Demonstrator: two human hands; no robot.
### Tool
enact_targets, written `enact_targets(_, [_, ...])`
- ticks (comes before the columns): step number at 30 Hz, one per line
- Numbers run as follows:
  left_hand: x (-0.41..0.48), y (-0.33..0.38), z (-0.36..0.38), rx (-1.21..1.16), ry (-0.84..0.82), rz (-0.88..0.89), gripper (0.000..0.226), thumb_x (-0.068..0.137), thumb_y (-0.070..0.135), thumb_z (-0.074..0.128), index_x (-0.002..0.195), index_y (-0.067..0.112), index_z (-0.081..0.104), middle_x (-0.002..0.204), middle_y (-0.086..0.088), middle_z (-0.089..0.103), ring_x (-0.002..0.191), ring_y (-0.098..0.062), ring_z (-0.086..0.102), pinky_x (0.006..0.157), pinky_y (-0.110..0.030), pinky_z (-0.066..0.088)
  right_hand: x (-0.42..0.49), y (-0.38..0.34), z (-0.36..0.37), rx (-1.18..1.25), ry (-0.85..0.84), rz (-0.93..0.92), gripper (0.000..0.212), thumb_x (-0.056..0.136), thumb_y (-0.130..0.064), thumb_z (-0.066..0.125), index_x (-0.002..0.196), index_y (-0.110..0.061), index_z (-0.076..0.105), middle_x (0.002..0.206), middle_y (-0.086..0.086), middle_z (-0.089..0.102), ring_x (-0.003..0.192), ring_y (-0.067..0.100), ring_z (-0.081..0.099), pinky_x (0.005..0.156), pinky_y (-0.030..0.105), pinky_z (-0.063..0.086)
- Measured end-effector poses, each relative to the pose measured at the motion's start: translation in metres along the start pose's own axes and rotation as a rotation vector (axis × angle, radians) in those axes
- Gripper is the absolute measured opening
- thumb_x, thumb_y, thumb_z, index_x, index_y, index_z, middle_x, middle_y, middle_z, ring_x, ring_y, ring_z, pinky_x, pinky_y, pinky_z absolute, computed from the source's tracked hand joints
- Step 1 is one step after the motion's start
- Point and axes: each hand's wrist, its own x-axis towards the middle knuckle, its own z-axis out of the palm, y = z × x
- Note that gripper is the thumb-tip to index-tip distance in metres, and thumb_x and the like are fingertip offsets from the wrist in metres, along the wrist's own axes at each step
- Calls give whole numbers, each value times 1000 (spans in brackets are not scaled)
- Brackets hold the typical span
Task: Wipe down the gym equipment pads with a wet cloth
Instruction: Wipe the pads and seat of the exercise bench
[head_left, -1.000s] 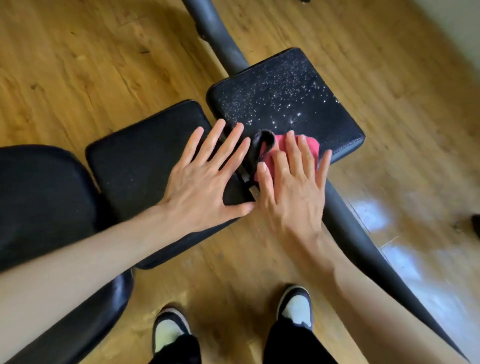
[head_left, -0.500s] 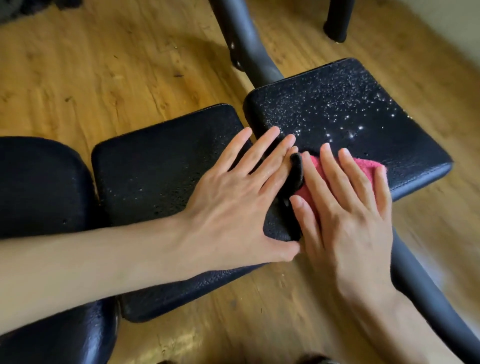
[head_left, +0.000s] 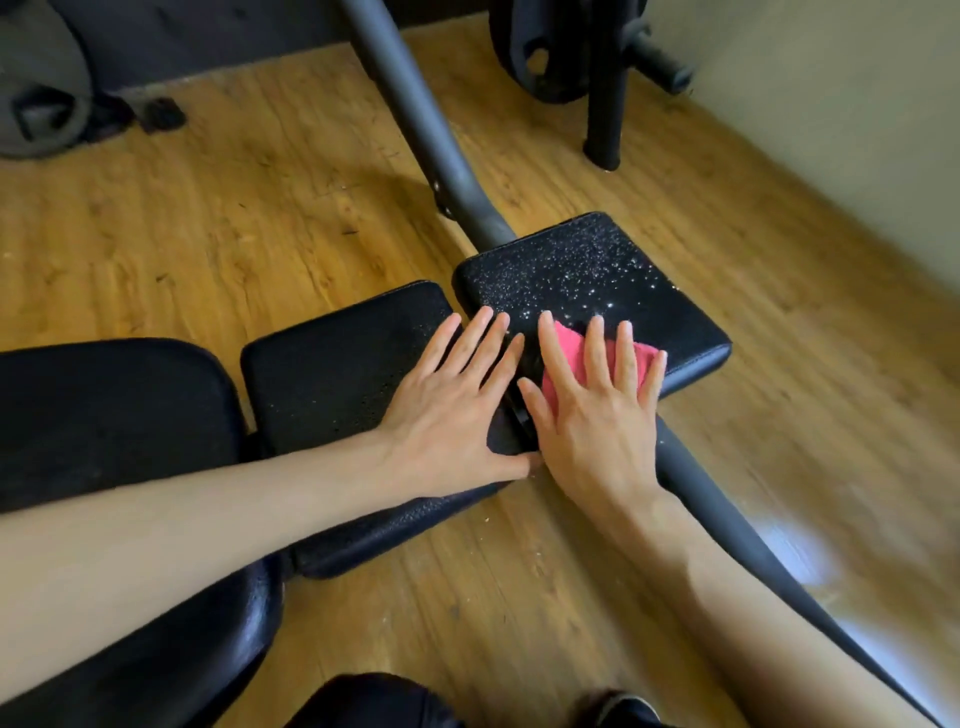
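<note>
A wood-grain floor (head_left: 234, 234) is crossed by a curved grey frame tube (head_left: 415, 114). On the droplet-speckled, grained black far pad (head_left: 571, 265) the pink cloth (head_left: 574, 345) is pressed under the right hand (head_left: 597, 421), fingers spread. The left hand (head_left: 447, 415) is laid flat, fingers straight, on the middle pad (head_left: 337, 374).

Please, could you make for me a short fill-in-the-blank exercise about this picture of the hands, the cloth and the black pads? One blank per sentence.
The right hand presses a cloth of ___ colour onto the droplet-speckled pad.
The left hand lies flat, mostly on the neighbouring pad, and holds ___.
The floor beneath the pads is made of ___.
Missing words: pink; nothing; wood.
</note>
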Motion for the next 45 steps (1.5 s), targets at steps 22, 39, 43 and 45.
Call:
enact_targets(22, [-4,0,8,35,7,-23,112,85,89,17,165,11,7,173,-7,-1,160,-25,-7,129,-48,1,21,70,2,168,135,75,47,110,-30,33,151,-14,47,160,13,41,153,32,27,127,50,14])
enact_targets(39, [-4,-2,11,35,48,-4,108,89,86,21,165,10,15,173,-9,5,160,-26,-1,129,-51,7,26,89,12,232,304,3,47,108,-29,35,146,-10,55,151,12,53,148,31,40,125,50,22])
enact_targets(43, [-3,-2,11,38,51,-6,107,89,85,26,164,9,14,173,-9,4,160,-27,-1,128,-53,8,15,50,15,313,387,71,36,102,-16,49,135,-9,63,142,9,61,138,35,50,119,56,28])
enact_targets(45, [-4,-1,11,40,60,-1,108,88,84,26,164,9,16,173,-10,5,160,-27,0,128,-54,8,-4,28,18,333,367,-63,36,102,-18,51,136,-12,64,142,7,62,137,32,51,119,58,28])
